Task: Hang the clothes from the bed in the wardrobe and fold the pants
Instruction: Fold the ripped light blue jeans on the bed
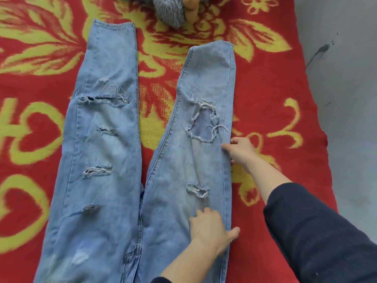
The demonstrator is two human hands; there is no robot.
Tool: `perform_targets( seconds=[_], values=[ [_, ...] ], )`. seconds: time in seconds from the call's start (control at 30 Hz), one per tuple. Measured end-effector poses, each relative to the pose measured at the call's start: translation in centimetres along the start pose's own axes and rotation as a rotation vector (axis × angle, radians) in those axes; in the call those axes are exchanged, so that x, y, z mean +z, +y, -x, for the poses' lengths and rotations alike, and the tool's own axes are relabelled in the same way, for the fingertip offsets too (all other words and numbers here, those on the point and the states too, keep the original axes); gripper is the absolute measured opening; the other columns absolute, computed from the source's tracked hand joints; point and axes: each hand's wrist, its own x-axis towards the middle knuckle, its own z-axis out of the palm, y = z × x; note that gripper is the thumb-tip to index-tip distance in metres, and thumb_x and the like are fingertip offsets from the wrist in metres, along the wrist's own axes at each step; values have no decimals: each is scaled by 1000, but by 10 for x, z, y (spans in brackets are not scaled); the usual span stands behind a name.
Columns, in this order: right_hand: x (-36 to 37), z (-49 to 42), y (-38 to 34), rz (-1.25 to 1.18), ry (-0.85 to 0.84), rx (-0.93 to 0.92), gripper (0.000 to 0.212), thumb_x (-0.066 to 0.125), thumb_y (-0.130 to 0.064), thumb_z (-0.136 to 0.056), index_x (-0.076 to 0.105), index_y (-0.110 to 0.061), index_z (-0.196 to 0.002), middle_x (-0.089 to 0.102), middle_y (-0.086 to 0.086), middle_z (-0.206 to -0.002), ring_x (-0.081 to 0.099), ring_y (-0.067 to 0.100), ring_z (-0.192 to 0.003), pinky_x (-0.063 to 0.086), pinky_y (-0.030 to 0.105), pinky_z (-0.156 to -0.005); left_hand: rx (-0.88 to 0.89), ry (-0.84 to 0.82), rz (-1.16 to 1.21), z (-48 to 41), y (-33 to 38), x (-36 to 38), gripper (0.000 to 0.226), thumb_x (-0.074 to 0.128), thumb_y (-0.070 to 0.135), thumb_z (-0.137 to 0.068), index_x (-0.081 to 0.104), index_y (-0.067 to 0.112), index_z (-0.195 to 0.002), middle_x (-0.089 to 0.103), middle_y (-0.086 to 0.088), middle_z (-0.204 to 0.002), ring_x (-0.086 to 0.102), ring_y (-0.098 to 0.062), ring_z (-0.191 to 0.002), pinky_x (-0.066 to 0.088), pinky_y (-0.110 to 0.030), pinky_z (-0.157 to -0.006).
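Head view looks down on a pair of light blue ripped jeans (106,152) spread flat, front side up, on a red blanket (271,94) with yellow-green flowers and hearts. The two legs run away from the person and splay apart toward the hems, so a wedge of blanket shows between them. Both hands are on the leg to the person's right. The left hand (210,227) lies palm down on the thigh part, near the outer seam, its fingers close together and pressed to the denim, with the thumb stuck out sideways past the cloth's edge. The right hand (241,150), reaching out of a dark sleeve (318,227), sits further up at the same outer seam, just beside the big frayed knee hole. Its fingers are curled in at the edge, but whether they pinch the cloth I cannot tell. A fuzzy grey and tan plush toy (173,11) sits at the far edge, beyond the hems. Grey floor (346,88) runs along the right.
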Motion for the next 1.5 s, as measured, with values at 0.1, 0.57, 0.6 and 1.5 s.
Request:
perform_targets(
  seconds=[0.1,0.57,0.6,1.5],
  values=[
    [4,17,5,12,27,-60,7,60,-12,-87,62,-5,-86,70,16,-92,65,28,-75,56,40,-61,-23,9,-100,12,9,13,55,57,47,-83,48,7,-121,47,-12,-116,46,-32,-107,40,-42,-80],
    [98,93,-146,-227,136,-285,10,47,-4,-78,56,-5,-75,46,17,-65,44,24,-49,32,25,-43,-48,159,1442,106,-174,-84,8,48,11,-50,40,14,-50,33,-5,-57,31,-14,-57,24,-27,-53],
    [115,101,-165,-261,91,-337,11,46,-5,-81,57,-6,-80,48,17,-64,46,23,-45,34,25,-44,-77,197,1532,111,-198,-92,7,47,10,-49,42,11,-53,34,-7,-61,32,-17,-60,25,-29,-56],
    [275,180,-61,424,96,-219,35,59,-18,-86,56,-5,-119,50,13,-124,51,23,-94,36,28,-75,-362,-537,681,143,-438,-36,21,65,7,-85,56,5,-104,61,-10,-103,61,-22,-96,55,-34,-82]
  ],
)
